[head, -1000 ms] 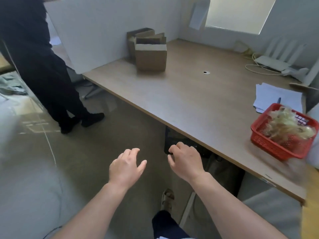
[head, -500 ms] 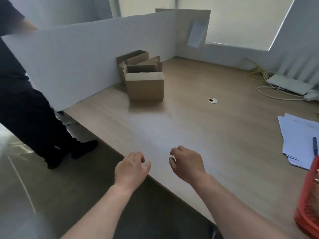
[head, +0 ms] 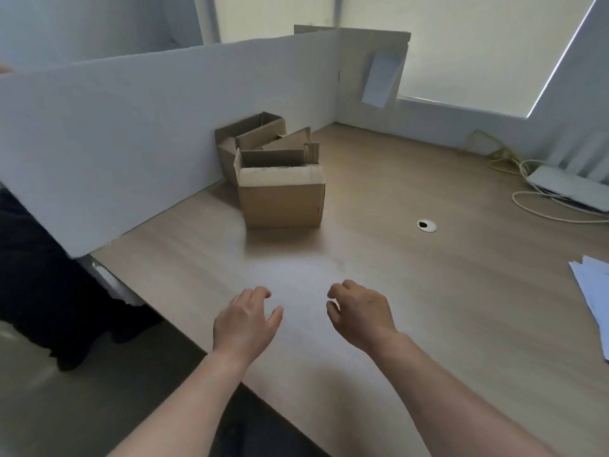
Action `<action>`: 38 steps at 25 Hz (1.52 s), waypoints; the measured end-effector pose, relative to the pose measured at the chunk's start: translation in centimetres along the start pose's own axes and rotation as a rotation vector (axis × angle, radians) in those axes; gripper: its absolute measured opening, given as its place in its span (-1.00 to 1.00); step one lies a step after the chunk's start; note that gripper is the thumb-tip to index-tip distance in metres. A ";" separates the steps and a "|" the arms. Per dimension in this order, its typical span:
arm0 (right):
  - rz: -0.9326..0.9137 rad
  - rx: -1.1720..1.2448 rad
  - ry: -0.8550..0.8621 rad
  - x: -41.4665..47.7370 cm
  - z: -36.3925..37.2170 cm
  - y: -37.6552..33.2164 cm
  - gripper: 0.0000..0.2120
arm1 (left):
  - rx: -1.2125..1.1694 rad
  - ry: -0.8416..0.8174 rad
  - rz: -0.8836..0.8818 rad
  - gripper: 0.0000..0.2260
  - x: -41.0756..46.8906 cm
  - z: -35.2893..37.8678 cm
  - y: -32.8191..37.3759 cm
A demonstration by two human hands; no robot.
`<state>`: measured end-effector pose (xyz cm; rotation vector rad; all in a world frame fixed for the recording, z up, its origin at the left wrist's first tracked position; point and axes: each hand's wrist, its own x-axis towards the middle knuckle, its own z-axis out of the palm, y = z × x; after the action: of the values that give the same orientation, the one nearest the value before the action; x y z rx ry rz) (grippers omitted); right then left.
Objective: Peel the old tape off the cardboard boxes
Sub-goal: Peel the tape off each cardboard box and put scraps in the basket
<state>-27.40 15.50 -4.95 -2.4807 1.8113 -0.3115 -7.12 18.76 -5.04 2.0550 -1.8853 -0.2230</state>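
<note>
Two open cardboard boxes sit on the wooden desk (head: pixel 445 308). The front cardboard box (head: pixel 283 202) stands upright with its plain brown side facing us. Its near top flap is folded down and looks pale, and from here I cannot tell whether that is tape. Its other flaps stand up ragged, showing corrugated edges. The rear cardboard box (head: pixel 250 133) is tucked just behind it and touching it, also open and turned at an angle.

Nearer to us than the front box, and well apart from it, both bare hands hover low over the desk edge, palms down. The left hand (head: pixel 245 319) has its fingers loosely curled and its thumb out to the side, holding nothing. The right hand (head: pixel 361 313) is curled a little more, knuckles up, and is also empty. The two hands are apart from each other.

Left of the front box runs a white partition board (head: pixel 131 143). Right of the box is a round cable grommet (head: pixel 426 225), and farther right are a white device (head: pixel 566 186) with cables and a stack of papers (head: pixel 593 291). Beyond the partition stands a person in dark clothes (head: pixel 39 291).
</note>
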 end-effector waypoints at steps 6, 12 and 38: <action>0.178 -0.012 0.031 8.4 0.9 -2.9 -0.75 | -0.035 -0.013 0.062 -0.52 12.0 -2.1 -4.8; 0.291 -0.029 0.044 15.4 1.9 -6.6 -0.77 | -0.150 -0.024 0.108 -0.32 22.1 -4.0 -8.8; 0.505 -0.105 0.330 19.3 -0.1 -6.1 -0.46 | -0.683 -0.368 -0.092 -0.65 28.9 -0.9 -9.7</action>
<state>-16.09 -0.93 -1.32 -2.0125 2.5557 -0.6298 5.29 -9.13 -4.37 1.6866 -1.5743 -1.1574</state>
